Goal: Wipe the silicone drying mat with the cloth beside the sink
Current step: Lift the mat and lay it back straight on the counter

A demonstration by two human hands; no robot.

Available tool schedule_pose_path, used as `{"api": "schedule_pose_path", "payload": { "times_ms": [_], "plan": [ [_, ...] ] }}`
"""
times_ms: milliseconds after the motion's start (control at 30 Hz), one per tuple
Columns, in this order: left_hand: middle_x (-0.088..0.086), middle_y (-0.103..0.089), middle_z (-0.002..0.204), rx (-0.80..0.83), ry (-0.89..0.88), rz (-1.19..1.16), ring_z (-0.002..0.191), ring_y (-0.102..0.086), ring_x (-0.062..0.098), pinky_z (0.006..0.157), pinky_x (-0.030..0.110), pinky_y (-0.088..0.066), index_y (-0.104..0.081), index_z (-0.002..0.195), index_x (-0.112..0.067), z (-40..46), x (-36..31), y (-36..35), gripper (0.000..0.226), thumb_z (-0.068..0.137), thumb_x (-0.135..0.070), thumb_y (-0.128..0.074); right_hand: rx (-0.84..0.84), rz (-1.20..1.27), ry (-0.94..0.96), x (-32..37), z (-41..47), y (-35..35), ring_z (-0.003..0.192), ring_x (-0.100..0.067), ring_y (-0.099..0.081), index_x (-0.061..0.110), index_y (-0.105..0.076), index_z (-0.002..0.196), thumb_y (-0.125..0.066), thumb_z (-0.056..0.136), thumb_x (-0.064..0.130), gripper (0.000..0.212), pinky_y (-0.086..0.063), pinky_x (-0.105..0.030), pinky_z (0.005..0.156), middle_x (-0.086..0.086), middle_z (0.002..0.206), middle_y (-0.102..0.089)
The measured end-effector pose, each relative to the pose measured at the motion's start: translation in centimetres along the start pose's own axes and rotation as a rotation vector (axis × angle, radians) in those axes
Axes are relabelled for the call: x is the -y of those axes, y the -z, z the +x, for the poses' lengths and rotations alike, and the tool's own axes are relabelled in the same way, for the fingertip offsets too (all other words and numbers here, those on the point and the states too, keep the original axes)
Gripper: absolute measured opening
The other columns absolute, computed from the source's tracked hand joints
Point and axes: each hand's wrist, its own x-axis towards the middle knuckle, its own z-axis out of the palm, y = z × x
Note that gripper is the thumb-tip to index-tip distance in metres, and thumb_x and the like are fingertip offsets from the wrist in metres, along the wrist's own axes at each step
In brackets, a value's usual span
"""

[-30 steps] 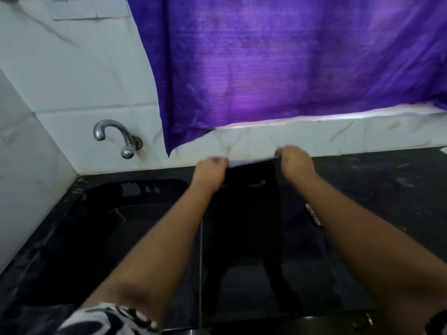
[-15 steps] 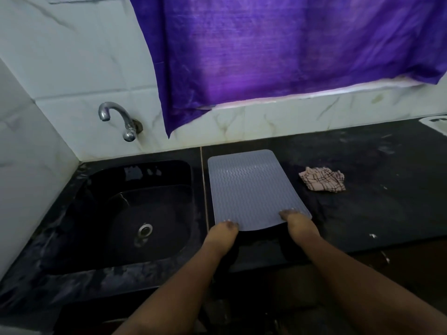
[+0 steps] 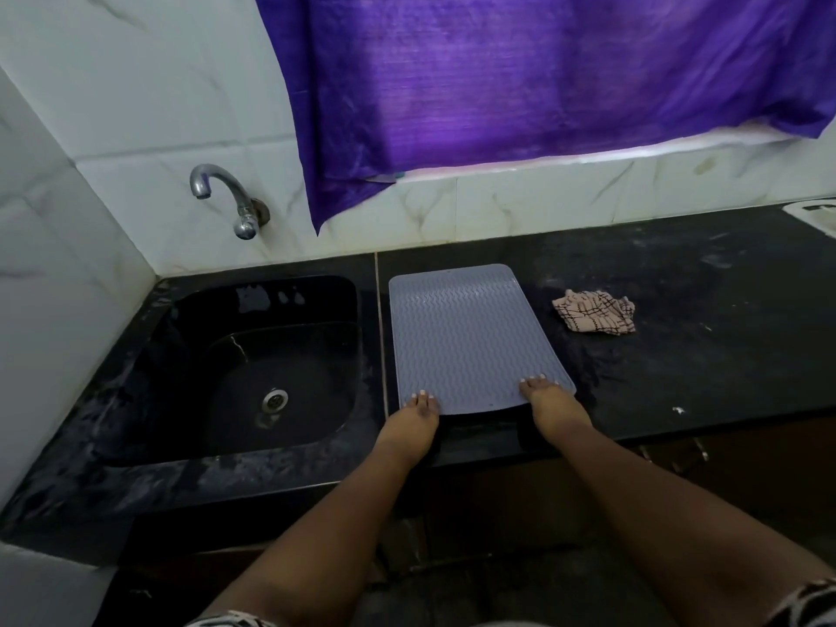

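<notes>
The grey-blue silicone drying mat [image 3: 470, 341] with a wavy ribbed surface lies flat on the black counter [image 3: 705, 355], just right of the sink. My left hand [image 3: 414, 420] grips its near left corner, fingertips on top. At the near right corner my right hand [image 3: 554, 407] holds the mat the same way; both thumbs are hidden under the edge. The cloth [image 3: 595, 316], beige with dark checked lines, lies crumpled on the counter to the right of the mat, apart from it and from both hands.
A black sink [image 3: 190, 355] with a metal drain sits left of the mat, under a chrome tap [image 3: 226, 196] on the white tiled wall. A purple curtain [image 3: 543, 74] hangs above the counter. A white object [image 3: 814, 212] shows at the far right edge.
One second ago both hands held the mat up by its far edge. It has since been laid flat on the counter, uncovering the cloth, and my hands now hold its near corners.
</notes>
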Motion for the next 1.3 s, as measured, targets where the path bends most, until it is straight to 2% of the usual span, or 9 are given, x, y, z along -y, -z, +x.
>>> {"api": "schedule_pose_path", "payload": {
  "times_ms": [400, 567, 767, 1067, 1133, 1167, 1233, 1300],
  "plan": [
    [0.023, -0.002, 0.159, 0.018, -0.006, 0.090, 0.148, -0.009, 0.032, 0.119, 0.042, -0.021, -0.001, 0.150, 0.003, -0.2, -0.7, -0.3, 0.058, 0.100, 0.002, -0.029, 0.021, -0.074, 0.040, -0.4, 0.1, -0.2, 0.150, -0.027, -0.008, 0.007, -0.006, 0.153, -0.046, 0.093, -0.002, 0.073, -0.004, -0.037, 0.123, -0.012, 0.162, -0.009],
    [0.022, -0.003, 0.160, 0.023, -0.001, 0.090, 0.148, -0.009, 0.032, 0.119, 0.042, -0.022, -0.002, 0.151, 0.002, -0.2, -0.8, -0.4, 0.060, 0.100, 0.002, -0.033, 0.039, -0.046, 0.039, -0.6, 0.2, -0.1, 0.150, -0.025, -0.008, 0.008, -0.006, 0.154, -0.046, 0.094, -0.001, 0.073, -0.004, -0.035, 0.123, -0.011, 0.162, -0.008],
    [0.021, -0.003, 0.160, 0.030, 0.009, 0.075, 0.148, -0.010, 0.030, 0.119, 0.042, -0.023, -0.003, 0.151, 0.001, -0.3, -0.9, -0.5, 0.061, 0.099, 0.002, -0.034, -0.019, -0.030, 0.048, -0.7, -0.3, -0.9, 0.150, -0.026, -0.009, 0.007, -0.006, 0.153, -0.043, 0.094, -0.003, 0.071, -0.004, -0.034, 0.122, -0.012, 0.162, -0.008],
    [0.021, -0.001, 0.160, 0.056, 0.010, 0.110, 0.149, -0.007, 0.031, 0.119, 0.043, -0.023, -0.002, 0.151, 0.001, -0.8, -1.5, 0.1, 0.059, 0.100, 0.000, -0.031, -0.040, 0.036, 0.062, -0.7, -1.5, -0.9, 0.151, -0.024, -0.001, 0.008, 0.001, 0.153, -0.039, 0.095, -0.008, 0.073, -0.005, -0.033, 0.121, -0.010, 0.163, 0.001],
    [0.020, -0.008, 0.160, 0.077, 0.033, 0.098, 0.148, -0.014, 0.031, 0.117, 0.044, -0.027, -0.010, 0.151, 0.000, -0.7, -1.7, 1.2, 0.057, 0.100, -0.003, -0.035, -0.057, 0.064, 0.060, -0.7, -1.8, -0.8, 0.151, -0.024, 0.000, 0.009, 0.000, 0.154, -0.037, 0.095, -0.007, 0.071, -0.004, -0.032, 0.121, -0.009, 0.163, 0.002],
    [0.021, -0.017, 0.158, 0.077, 0.047, 0.079, 0.145, -0.023, 0.032, 0.114, 0.045, -0.033, -0.019, 0.149, -0.001, -0.6, -1.8, 1.6, 0.055, 0.099, -0.005, -0.040, -0.051, 0.082, 0.063, -0.7, -1.8, -0.8, 0.151, -0.023, -0.001, 0.009, -0.002, 0.154, -0.036, 0.096, -0.006, 0.069, -0.003, -0.032, 0.121, -0.009, 0.163, 0.001],
    [0.017, -0.043, 0.141, 0.086, 0.075, 0.017, 0.126, -0.047, 0.032, 0.099, 0.042, -0.046, -0.044, 0.134, -0.006, -0.4, -2.0, 2.8, 0.044, 0.092, -0.016, -0.052, -0.038, 0.109, 0.045, -0.3, -2.3, -0.4, 0.151, -0.024, -0.006, 0.009, -0.009, 0.154, -0.036, 0.095, -0.005, 0.066, -0.006, -0.032, 0.122, -0.008, 0.163, -0.005],
    [0.011, -0.055, 0.120, 0.068, 0.114, -0.101, 0.104, -0.056, 0.026, 0.083, 0.035, -0.048, -0.056, 0.116, -0.010, -0.1, -2.2, 4.8, 0.036, 0.086, -0.028, -0.057, -0.075, 0.142, 0.034, 0.1, -2.5, 1.2, 0.147, -0.028, -0.018, 0.012, -0.019, 0.153, -0.040, 0.094, -0.002, 0.064, -0.015, -0.036, 0.122, -0.008, 0.161, -0.016]
  ]
}}
